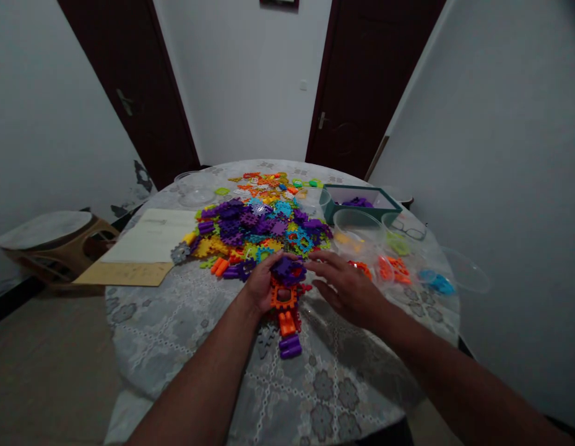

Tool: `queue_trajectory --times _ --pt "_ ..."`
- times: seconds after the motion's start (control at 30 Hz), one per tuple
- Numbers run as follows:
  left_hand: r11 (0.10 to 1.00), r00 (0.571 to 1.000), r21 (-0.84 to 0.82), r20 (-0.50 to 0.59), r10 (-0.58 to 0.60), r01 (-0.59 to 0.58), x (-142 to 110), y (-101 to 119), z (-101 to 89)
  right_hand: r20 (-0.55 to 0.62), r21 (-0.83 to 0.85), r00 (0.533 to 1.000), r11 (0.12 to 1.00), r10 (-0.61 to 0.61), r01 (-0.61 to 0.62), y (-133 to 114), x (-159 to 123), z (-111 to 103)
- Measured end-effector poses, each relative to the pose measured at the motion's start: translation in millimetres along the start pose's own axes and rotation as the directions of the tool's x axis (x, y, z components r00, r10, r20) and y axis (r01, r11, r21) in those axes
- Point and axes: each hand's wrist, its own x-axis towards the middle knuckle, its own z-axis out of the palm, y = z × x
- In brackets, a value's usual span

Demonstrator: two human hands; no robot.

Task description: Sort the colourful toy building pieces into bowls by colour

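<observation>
Two bare arms (198, 378) stretch in over a desk (176, 334) from the near side. Between them lie a purple peg (290, 347), an orange peg (286, 324) and, to the left, a gray bit (267, 341). The left hand (259, 285) has its fingers bent round a purple bit (282, 269), on the near side of a big pile (243, 226). An orange bit (294, 297) is right at its near edge; I can't tell if the two are stuck together. The right hand (350, 291) is just to the right, with fingers loose and spread and nothing in them that I can see. I can't tell if its tips touch the purple bit.

The purple bit looks like hard, thin plastic, so it should be light and stiff, and maybe a little slippery. It doesn't look easy to break. I think it is best to pinch it by two edges.

To the far right are a green box (331, 214) with purple bits (359, 202) and a clear tub (373, 244) with yellow bits (354, 243). On the left lie a white sheet (150, 235) and a brown card (124, 274). Both have faint marks, too blurry to read. I can't see any brand name
</observation>
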Motion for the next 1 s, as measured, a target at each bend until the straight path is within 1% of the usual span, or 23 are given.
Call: queue_trajectory --times 0.1,0.17,0.27,0.37,0.43,0.53,0.63,0.7,0.77,0.87,1.0 --pt "0.999 0.998 -0.042 0.047 -0.029 0.031 0 -1 -0.5 0.079 -0.016 0.996 0.999 -0.048 0.050 -4 8 18" --pt "0.998 0.997 -0.044 0.066 -0.032 0.035 0 -1 -0.9 0.088 0.003 0.994 0.998 -0.058 0.058 0 12 22" --pt "0.999 0.995 -0.026 0.084 -0.044 0.047 1 -3 -1.6 0.044 0.080 0.998 0.996 -0.046 0.042 7 15 21" --pt "0.992 0.988 0.008 0.098 -0.122 0.122 2 -6 -2.3 -0.002 0.145 0.999 0.989 -0.035 0.035 9 18 18" --pt "0.987 0.984 0.045 0.080 -0.157 0.154 1 -7 -2.9 0.013 0.166 0.999 0.985 -0.047 0.044 8 20 15" --pt "0.978 0.981 0.118 0.070 -0.181 0.172 1 -9 -4.2 0.085 0.182 0.994 0.982 -0.063 0.046 4 24 10" --pt "0.965 0.979 0.209 0.094 -0.181 0.158 0 -10 -4.5 0.101 0.197 0.995 0.980 -0.004 -0.016 2 30 8" --pt "0.952 0.985 0.280 0.082 -0.151 0.123 -1 -11 -3.9 0.095 0.201 0.994 0.977 0.047 -0.065 3 34 9" --pt "0.936 0.991 0.339 0.058 -0.121 0.095 -3 -11 -3.4 0.104 0.197 0.992 0.976 0.073 -0.092 5 36 10" --pt "0.924 0.995 0.375 0.048 -0.092 0.068 -4 -13 -4.2 0.154 0.219 0.983 0.967 0.096 -0.129 8 38 11" --pt "0.922 0.991 0.381 0.086 -0.105 0.064 -2 -17 -8.2 0.241 0.268 0.956 0.936 0.166 -0.230 7 42 10"
